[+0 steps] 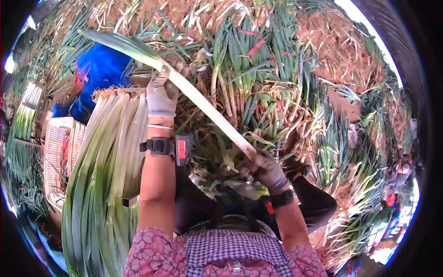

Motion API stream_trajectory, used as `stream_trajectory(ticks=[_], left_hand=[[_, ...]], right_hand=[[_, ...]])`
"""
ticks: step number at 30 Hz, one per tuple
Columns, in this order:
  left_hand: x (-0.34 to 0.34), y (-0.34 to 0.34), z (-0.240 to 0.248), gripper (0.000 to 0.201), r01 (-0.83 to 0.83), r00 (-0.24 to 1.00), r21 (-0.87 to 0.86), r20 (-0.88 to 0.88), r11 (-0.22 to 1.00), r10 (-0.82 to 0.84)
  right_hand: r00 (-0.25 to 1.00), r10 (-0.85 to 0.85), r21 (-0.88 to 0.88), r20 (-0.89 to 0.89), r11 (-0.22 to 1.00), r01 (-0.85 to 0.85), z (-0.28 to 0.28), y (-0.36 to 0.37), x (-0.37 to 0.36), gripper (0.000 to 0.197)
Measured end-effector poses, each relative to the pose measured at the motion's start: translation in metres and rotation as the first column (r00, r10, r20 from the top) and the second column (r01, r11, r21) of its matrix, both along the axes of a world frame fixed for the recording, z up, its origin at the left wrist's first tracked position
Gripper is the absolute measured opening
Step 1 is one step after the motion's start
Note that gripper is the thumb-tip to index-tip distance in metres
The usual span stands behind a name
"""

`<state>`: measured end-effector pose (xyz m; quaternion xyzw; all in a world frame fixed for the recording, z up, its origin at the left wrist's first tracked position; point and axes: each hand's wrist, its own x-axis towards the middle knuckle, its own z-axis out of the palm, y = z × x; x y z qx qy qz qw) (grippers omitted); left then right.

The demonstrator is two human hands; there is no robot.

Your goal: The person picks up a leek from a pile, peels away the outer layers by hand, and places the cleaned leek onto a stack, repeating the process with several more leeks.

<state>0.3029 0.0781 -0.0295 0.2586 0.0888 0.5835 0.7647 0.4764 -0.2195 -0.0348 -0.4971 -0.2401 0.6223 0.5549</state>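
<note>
Slanting across the middle is one long leek [205, 105], its green leaf end at the upper left and its white root end at the lower right. My left hand [162, 94], in a pale knit glove, is closed around the stalk just below the leaves. The gloved right hand [266, 171] grips the root end, with fingers partly hidden behind it. Left of my left forearm lies a big bundle of leeks [104, 152], roots pointing away and green leaves hanging toward me.
A white plastic basket [57, 134] stands left of the bundle, with a blue bag [104, 64] beyond it. Piled leeks [244, 51] and loose leaves cover the ground ahead and to the right. Cut leeks [25, 120] also stand at the far left.
</note>
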Motion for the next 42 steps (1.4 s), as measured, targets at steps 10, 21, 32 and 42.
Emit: stream_trajectory(ticks=[10,21,32,42], left_hand=[[0.007,-0.019,0.007,0.017,-0.137,0.982,-0.103,-0.148,0.985,0.121],[0.031,-0.04,0.032,0.015,-0.085,0.976,-0.055,-0.204,0.995,0.073],[0.05,-0.052,0.023,0.021,-0.142,0.913,-0.025,-0.389,0.989,0.122],[0.037,-0.042,0.018,0.016,-0.141,0.911,-0.013,-0.394,0.99,0.124]], right_hand=[[0.388,-0.5,0.446,0.774,0.866,0.227,0.04,0.012,0.018,0.034],[0.164,-0.398,0.391,0.902,0.917,0.076,0.004,0.036,0.013,0.028],[0.027,-0.416,0.417,0.909,0.907,-0.058,0.025,0.099,0.002,0.029],[0.735,-0.572,0.427,0.364,0.804,0.414,0.0,0.071,0.026,0.014]])
